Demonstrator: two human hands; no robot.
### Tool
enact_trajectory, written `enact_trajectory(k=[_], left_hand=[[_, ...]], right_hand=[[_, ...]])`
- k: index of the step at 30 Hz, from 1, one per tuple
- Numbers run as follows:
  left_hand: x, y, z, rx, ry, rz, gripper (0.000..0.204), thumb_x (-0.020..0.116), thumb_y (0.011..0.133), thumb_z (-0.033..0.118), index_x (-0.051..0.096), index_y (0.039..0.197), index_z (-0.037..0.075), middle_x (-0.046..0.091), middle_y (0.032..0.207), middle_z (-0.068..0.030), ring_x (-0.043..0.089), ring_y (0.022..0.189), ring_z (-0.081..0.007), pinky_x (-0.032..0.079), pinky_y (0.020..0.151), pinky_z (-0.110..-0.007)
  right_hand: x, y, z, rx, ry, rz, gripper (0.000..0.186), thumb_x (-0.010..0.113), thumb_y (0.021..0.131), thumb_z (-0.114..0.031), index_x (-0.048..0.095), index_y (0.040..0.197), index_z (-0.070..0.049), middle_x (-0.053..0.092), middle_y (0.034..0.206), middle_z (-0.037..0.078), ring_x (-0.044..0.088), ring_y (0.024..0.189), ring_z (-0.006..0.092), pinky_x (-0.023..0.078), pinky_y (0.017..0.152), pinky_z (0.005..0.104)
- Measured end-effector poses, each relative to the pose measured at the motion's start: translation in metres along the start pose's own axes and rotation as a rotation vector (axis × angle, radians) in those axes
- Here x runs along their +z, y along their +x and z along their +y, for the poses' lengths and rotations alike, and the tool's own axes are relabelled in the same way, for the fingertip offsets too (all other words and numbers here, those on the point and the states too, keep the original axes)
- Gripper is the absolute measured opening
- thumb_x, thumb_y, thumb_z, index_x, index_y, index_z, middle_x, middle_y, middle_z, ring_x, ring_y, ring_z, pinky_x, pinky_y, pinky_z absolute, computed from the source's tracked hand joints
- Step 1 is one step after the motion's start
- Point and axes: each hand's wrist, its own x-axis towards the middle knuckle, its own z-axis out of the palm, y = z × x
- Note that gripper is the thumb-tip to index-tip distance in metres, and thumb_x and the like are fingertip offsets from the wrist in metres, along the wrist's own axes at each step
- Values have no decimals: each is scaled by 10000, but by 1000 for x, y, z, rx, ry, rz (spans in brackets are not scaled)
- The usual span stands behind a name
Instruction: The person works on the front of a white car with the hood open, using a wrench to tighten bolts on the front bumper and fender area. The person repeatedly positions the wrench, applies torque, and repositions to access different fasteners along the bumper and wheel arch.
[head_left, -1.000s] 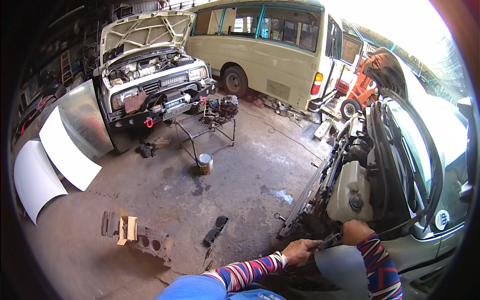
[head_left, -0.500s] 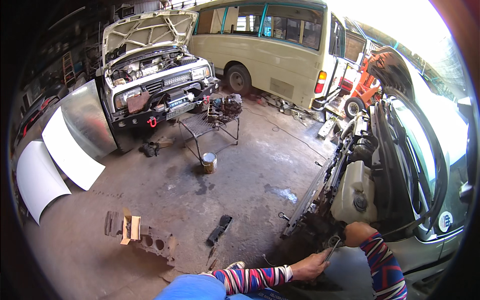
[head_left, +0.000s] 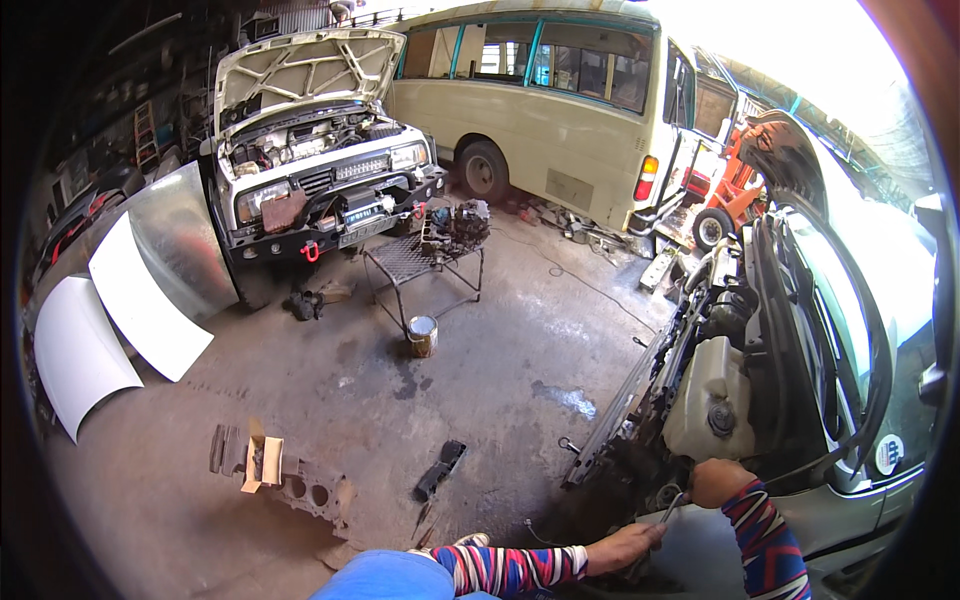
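Observation:
Over the open engine bay of the car at the right, my left hand (head_left: 622,548) is closed around a silvery wrench (head_left: 673,507). The wrench slants up and to the right, its far end beside my right hand (head_left: 720,484). That right hand is curled, with its fingertips turned down into the dark bay, so what it grips is hidden. Just beyond it sits a whitish plastic reservoir (head_left: 708,392) with a dark cap. Dark engine parts (head_left: 640,455) lie left of the reservoir, too shadowed to tell apart.
An engine block (head_left: 325,496) with a small open carton (head_left: 262,465) lies on the floor, near a black part (head_left: 440,470). Beyond are a metal stand (head_left: 400,260) bearing an engine part, a tin can (head_left: 422,337), a white vehicle (head_left: 330,165), a bus (head_left: 550,120) and white panels (head_left: 85,345).
The head view has shifted slightly. My left hand and the wrench have swung a little, and the wrench now lies at a lower slant. My right hand stays at nearly the same spot.

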Motion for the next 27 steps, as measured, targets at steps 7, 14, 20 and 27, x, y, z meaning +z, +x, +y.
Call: enact_trajectory(k=[7,14,20,27], left_hand=[[10,-2,-4,-386,-1135,-308,418,474,1028,509,459,775,177,406,649,48,406,507,-85,356,442,-224],[6,-9,7,-401,-1313,-414,430,455,1037,504,405,754,183,334,634,69,301,480,-46,213,384,-206],[20,-13,10,-295,-1209,-283,460,444,1038,500,417,727,162,354,628,50,306,476,-58,226,376,-217],[23,-7,-4,-220,-1448,-468,519,450,1038,500,360,632,188,304,532,65,304,432,-60,252,357,-214]], right_hand=[[6,1,5,-40,11,-11,413,622,902,-435,750,1027,-62,714,1023,217,676,1009,395,530,893,476],[12,19,15,-345,-42,-170,515,489,904,-436,723,1042,1,690,1089,252,656,1056,414,510,938,468],[14,26,11,-164,100,-242,562,455,900,-456,711,1067,16,661,1130,286,619,1112,435,481,968,466],[4,13,2,-72,118,-191,537,464,890,-434,716,1049,13,661,1119,286,623,1099,441,480,968,477]])
